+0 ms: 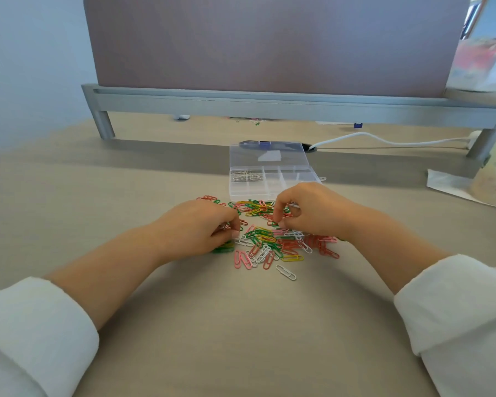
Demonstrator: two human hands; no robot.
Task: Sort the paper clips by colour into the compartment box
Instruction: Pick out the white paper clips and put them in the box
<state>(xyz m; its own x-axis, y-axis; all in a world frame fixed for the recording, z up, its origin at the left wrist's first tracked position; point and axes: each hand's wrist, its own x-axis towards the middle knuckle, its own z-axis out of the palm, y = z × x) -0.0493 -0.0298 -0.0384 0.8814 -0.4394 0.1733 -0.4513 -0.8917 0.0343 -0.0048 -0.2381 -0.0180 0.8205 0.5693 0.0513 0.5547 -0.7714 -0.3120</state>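
Evidently the left hand (201, 227) and right hand (307, 213), fingers curled, pinch multicoloured wire paper clips (269, 245) heaped just beside the open clear plastic compartment box (287, 179), keeping transfers short.

We sit at a pale beige wood-grain desk top (69, 196) under soft, even light. Behind it stands a mauve fabric partition panel (269, 44) on a grey metal rail (269, 106) with 2 visible legs, which casts a shadow band on the desk. A pale blue wall (26, 67) lies to the left, and a white cable (427, 143) trails to the right.
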